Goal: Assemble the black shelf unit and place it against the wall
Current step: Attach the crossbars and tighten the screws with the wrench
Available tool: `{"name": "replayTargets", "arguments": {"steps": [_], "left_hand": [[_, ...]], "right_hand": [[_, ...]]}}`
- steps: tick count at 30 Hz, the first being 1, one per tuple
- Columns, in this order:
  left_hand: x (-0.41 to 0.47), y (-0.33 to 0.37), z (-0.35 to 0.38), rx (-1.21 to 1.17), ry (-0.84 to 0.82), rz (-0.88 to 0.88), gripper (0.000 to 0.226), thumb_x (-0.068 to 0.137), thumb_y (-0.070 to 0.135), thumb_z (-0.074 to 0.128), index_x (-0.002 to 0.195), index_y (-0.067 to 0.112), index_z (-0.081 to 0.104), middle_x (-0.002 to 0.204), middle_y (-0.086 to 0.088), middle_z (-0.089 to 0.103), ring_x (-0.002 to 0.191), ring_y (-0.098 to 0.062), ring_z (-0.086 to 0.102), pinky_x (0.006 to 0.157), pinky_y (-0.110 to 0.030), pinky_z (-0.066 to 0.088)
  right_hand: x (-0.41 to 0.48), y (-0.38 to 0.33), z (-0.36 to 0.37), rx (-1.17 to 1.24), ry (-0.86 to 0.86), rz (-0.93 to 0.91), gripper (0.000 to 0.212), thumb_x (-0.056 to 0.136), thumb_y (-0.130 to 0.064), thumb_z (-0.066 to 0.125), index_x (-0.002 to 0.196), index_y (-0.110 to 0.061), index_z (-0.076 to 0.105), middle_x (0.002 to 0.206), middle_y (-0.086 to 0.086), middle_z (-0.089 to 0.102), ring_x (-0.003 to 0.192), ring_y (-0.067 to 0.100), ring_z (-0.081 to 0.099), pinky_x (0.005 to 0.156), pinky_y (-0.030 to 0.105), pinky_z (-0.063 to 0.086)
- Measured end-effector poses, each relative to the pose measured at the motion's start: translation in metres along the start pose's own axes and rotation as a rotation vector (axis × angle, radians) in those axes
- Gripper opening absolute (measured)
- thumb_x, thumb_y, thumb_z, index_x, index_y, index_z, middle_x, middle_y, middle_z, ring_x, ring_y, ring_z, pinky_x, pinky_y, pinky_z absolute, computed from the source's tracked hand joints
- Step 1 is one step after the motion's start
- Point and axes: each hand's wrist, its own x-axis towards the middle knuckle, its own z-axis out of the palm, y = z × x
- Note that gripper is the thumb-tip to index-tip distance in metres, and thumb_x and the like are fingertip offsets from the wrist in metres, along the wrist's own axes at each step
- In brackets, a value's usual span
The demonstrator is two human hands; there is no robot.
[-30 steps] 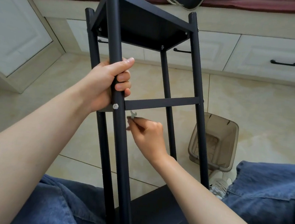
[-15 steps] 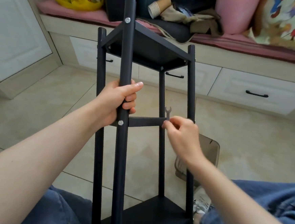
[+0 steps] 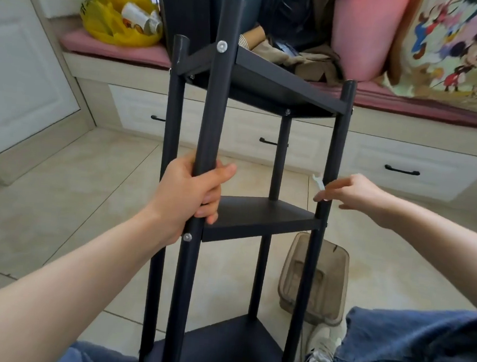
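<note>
The black shelf unit (image 3: 260,217) stands between my knees, three shelves bolted to four round posts. My left hand (image 3: 191,191) grips the nearest post just above the middle shelf's silver bolt. My right hand (image 3: 353,192) is out at the right rear post, level with the middle shelf, pinching a small flat silver wrench (image 3: 318,183) whose open jaw points up beside the post.
A clear brown plastic bin (image 3: 315,278) sits on the tiled floor behind the right posts. My shoe (image 3: 321,347) is beside the bottom shelf. A window bench with white drawers (image 3: 398,170) runs along the far side, piled with a yellow bag (image 3: 122,14), clothes and cushions.
My right hand has carried the wrench from near the front post across to the right rear post. My view rose, so the middle shelf shows from above. The left hand's grip is unchanged.
</note>
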Motion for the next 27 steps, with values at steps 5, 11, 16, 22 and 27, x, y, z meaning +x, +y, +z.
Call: {"name": "replayTargets", "arguments": {"steps": [5, 11, 16, 22, 27], "left_hand": [[0.007, 0.0, -0.002, 0.044, 0.042, 0.041, 0.029, 0.083, 0.028, 0.071, 0.077, 0.011, 0.048, 0.047, 0.0, 0.031, 0.034, -0.015, 0.027, 0.038, -0.025, 0.036], [0.021, -0.001, -0.016, 0.197, 0.197, 0.085, 0.033, 0.094, 0.026, 0.068, 0.075, 0.011, 0.046, 0.049, -0.001, 0.034, 0.037, -0.016, 0.03, 0.039, -0.028, 0.039], [0.032, 0.005, -0.041, 0.257, 0.286, 0.079, 0.021, 0.096, 0.028, 0.067, 0.087, 0.013, 0.055, 0.055, 0.002, 0.039, 0.044, -0.013, 0.035, 0.047, -0.026, 0.046], [0.042, -0.002, -0.07, 0.298, 0.393, 0.076, 0.014, 0.098, 0.026, 0.065, 0.088, 0.019, 0.057, 0.062, 0.002, 0.043, 0.05, -0.012, 0.04, 0.057, -0.026, 0.05], [0.05, -0.007, -0.096, 0.304, 0.374, 0.035, 0.013, 0.099, 0.026, 0.064, 0.095, 0.017, 0.057, 0.069, 0.003, 0.047, 0.054, -0.012, 0.046, 0.068, -0.031, 0.051]], "right_hand": [[0.003, -0.01, -0.002, 0.335, 0.035, -0.001, 0.012, 0.086, -0.019, 0.075, 0.092, -0.009, 0.077, 0.112, 0.008, 0.069, 0.106, 0.022, 0.064, 0.09, 0.035, 0.053], [-0.002, -0.013, 0.006, 0.379, 0.096, -0.057, 0.011, 0.089, -0.018, 0.071, 0.083, -0.012, 0.079, 0.109, 0.016, 0.068, 0.102, 0.029, 0.062, 0.088, 0.04, 0.056], [-0.015, -0.028, 0.009, 0.557, 0.059, -0.148, 0.013, 0.089, -0.013, 0.07, 0.08, -0.008, 0.079, 0.091, 0.013, 0.061, 0.082, 0.023, 0.052, 0.076, 0.034, 0.055], [-0.032, -0.049, 0.013, 0.726, -0.02, -0.235, 0.021, 0.092, -0.011, 0.065, 0.076, -0.012, 0.08, 0.091, 0.015, 0.055, 0.071, 0.016, 0.05, 0.079, 0.036, 0.047], [-0.044, -0.07, 0.015, 0.766, -0.09, -0.326, 0.023, 0.091, -0.011, 0.064, 0.075, -0.011, 0.08, 0.085, 0.015, 0.05, 0.076, 0.023, 0.045, 0.077, 0.037, 0.043]]}}
